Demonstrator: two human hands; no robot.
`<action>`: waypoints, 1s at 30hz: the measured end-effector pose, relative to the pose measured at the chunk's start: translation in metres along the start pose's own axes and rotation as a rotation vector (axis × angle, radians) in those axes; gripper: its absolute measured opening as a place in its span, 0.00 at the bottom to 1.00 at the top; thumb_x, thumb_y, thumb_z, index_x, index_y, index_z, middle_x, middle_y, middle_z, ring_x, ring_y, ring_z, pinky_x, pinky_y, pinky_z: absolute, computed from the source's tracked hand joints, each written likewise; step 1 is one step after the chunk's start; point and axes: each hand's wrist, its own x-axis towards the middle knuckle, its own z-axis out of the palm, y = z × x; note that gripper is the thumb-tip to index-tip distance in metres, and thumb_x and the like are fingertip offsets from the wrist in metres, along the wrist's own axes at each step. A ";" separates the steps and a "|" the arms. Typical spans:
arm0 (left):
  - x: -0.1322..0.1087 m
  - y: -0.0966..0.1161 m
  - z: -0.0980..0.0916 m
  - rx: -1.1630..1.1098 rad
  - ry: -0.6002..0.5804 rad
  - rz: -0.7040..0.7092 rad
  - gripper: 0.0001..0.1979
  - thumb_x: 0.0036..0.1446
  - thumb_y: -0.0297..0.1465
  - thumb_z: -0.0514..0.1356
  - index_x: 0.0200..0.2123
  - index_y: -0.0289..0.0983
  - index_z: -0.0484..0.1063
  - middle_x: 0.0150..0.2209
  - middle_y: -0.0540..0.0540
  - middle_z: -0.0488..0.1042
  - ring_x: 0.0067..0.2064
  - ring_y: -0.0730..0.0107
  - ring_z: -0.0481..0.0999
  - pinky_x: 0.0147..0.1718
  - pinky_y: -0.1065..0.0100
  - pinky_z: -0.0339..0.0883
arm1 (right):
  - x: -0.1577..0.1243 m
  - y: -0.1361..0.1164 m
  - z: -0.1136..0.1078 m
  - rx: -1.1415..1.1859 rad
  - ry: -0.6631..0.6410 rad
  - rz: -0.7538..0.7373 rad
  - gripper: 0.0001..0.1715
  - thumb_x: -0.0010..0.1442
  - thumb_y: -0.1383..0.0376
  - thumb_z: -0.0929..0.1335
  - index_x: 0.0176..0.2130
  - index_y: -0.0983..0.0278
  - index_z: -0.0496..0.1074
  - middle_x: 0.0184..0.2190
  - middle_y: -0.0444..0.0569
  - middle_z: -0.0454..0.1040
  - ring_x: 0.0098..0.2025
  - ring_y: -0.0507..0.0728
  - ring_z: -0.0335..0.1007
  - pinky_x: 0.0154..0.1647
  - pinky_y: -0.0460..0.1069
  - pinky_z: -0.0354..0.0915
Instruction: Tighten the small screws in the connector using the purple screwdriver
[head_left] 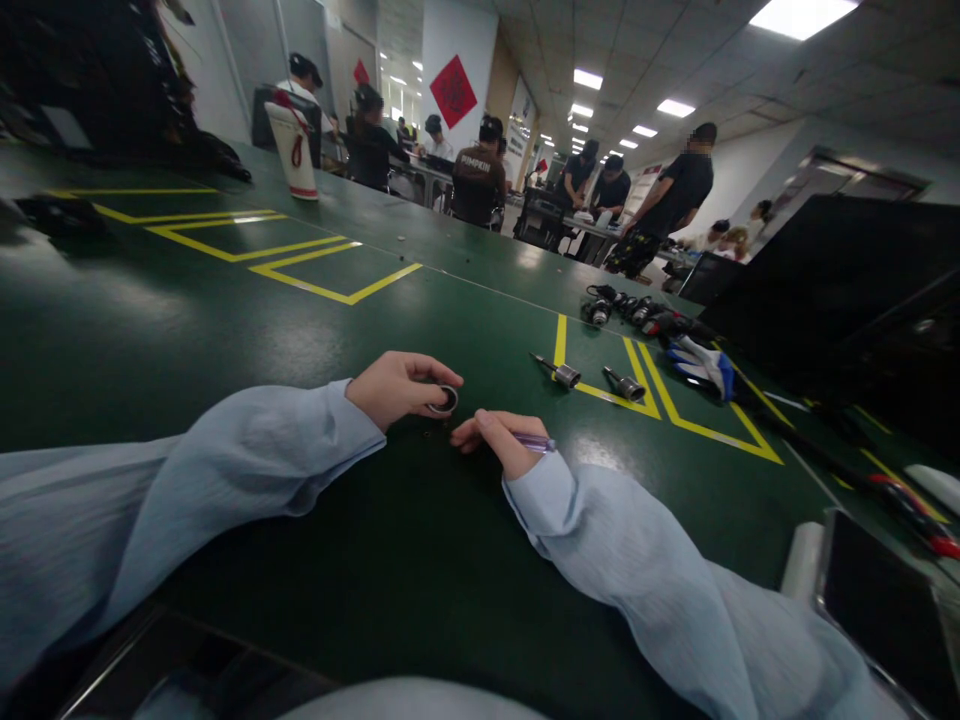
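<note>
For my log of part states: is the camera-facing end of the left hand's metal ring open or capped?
Open: the metal ring in the left hand shows a rim around a dark hollow.

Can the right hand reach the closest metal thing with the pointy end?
Probably yes: just green tabletop seems to lie between the right hand and that metal thing, though the hand holds a purple stick.
</note>
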 end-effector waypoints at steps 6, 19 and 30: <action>-0.005 0.000 0.005 -0.067 -0.046 0.032 0.16 0.37 0.20 0.62 0.34 0.32 0.74 0.28 0.49 0.77 0.30 0.73 0.76 0.35 0.72 0.71 | -0.003 -0.008 -0.008 -0.143 0.079 -0.244 0.21 0.60 0.58 0.60 0.28 0.65 0.75 0.25 0.49 0.75 0.26 0.52 0.69 0.30 0.48 0.66; -0.016 0.002 0.010 0.109 -0.067 0.129 0.17 0.39 0.22 0.62 0.37 0.30 0.74 0.28 0.47 0.78 0.31 0.69 0.78 0.37 0.68 0.72 | -0.006 -0.010 -0.003 -0.360 0.138 -0.312 0.18 0.60 0.64 0.59 0.30 0.64 0.75 0.26 0.49 0.75 0.29 0.52 0.70 0.33 0.48 0.66; -0.015 -0.003 0.007 0.228 -0.042 0.207 0.17 0.41 0.24 0.62 0.38 0.29 0.75 0.30 0.43 0.79 0.32 0.65 0.78 0.36 0.66 0.73 | -0.006 -0.011 0.001 -0.392 0.116 -0.360 0.16 0.59 0.67 0.59 0.31 0.64 0.75 0.27 0.49 0.75 0.31 0.53 0.71 0.36 0.48 0.66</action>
